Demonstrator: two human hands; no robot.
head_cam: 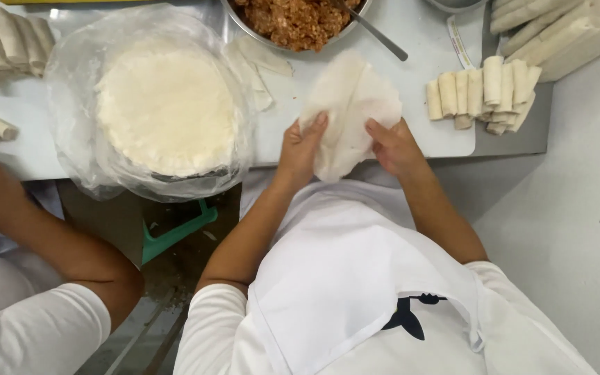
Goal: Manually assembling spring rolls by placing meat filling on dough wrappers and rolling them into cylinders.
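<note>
Both hands hold one thin white wrapper (350, 111) at the near edge of the table (418, 42). The left hand (301, 146) pinches its left side, the right hand (392, 144) its right side, fingers closed on it. A bowl of minced filling (296, 21) stands behind; finished rolls (484, 94) lie to the right.

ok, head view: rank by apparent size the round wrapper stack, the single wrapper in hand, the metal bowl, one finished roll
1. wrapper stack, largest.
2. single wrapper, held by left hand and right hand.
3. metal bowl: cut off by the frame edge, so its rank against the wrapper is unsure.
4. one finished roll, smallest.
</note>
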